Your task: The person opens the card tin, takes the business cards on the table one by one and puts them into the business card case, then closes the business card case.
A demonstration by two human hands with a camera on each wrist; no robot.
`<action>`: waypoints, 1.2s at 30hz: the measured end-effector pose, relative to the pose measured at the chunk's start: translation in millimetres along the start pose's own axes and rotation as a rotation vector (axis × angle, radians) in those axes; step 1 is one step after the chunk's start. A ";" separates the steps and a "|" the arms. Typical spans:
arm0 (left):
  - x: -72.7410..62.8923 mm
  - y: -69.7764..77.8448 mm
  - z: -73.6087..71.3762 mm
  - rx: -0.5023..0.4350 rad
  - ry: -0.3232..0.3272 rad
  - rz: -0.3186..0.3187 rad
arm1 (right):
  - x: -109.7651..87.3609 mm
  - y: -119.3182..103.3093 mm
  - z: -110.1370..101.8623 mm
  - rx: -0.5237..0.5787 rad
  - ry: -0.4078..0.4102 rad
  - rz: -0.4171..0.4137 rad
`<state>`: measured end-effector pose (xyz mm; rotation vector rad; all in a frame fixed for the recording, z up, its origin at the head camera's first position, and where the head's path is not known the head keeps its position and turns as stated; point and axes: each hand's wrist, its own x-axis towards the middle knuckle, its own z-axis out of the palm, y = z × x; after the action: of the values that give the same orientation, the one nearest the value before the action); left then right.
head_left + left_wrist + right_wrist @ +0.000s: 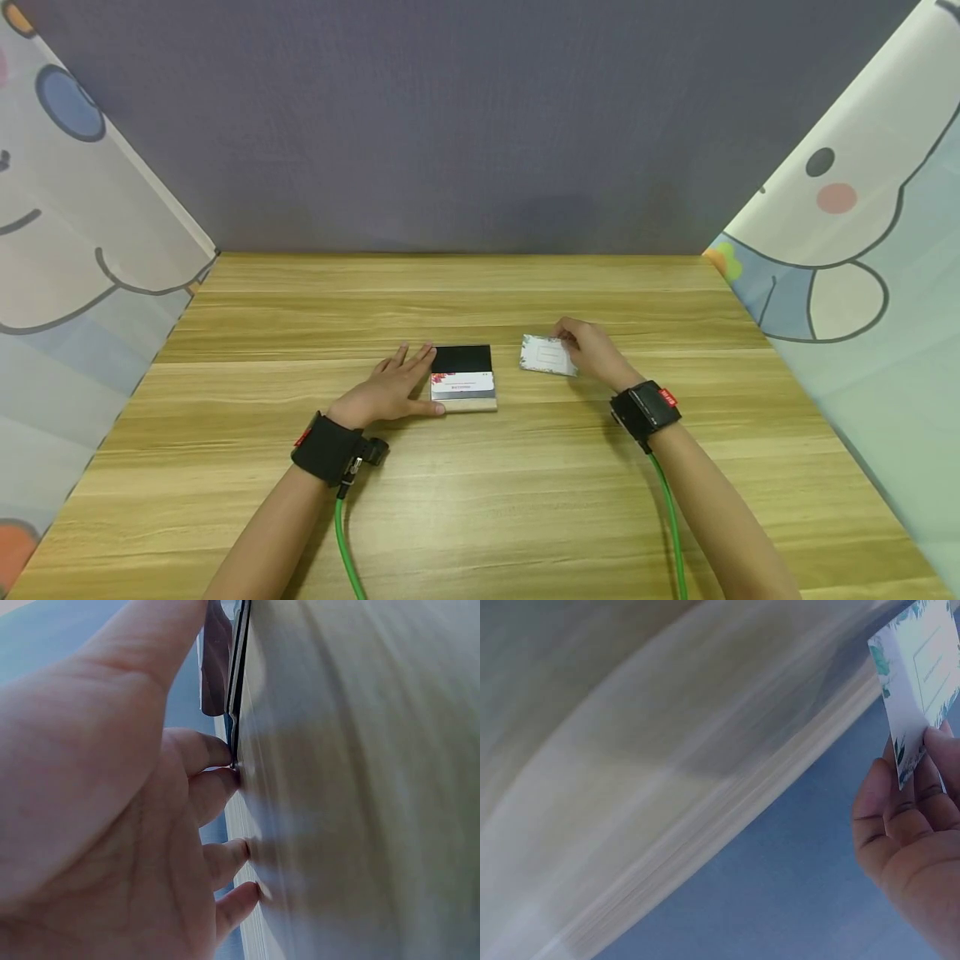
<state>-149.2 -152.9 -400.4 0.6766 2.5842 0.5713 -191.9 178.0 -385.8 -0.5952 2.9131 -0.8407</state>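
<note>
An opened flat card case [461, 360] lies on the table, its upper part black and its lower edge pale. In the lower half sits a white card with red flowers [462, 382]. My left hand [390, 390] rests at the case's left side, fingers spread, index fingertip by the top corner and thumb at the bottom one. In the left wrist view, the fingertips [238, 847] meet the tabletop beside the case's thin edge. To the right, my right hand [592, 350] pinches a white card with a leafy border [543, 354] between thumb and fingers, held up in the right wrist view.
The wood-grain table [480, 500] runs back to a grey-blue panel [465, 133]. Cartoon-printed sheets, one a left sheet [90, 217], flank both sides. Black wrist straps carry cameras, with a green cable [345, 546] trailing from each toward the front.
</note>
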 end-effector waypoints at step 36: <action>1.6 0.2 -0.2 0.024 0.004 -0.019 | 30.8 -86.3 53.4 0.082 0.038 -0.185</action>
<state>-150.5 -151.9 -400.6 0.6587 2.6024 0.5370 -182.1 72.4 -384.3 -0.8611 2.8727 -0.9961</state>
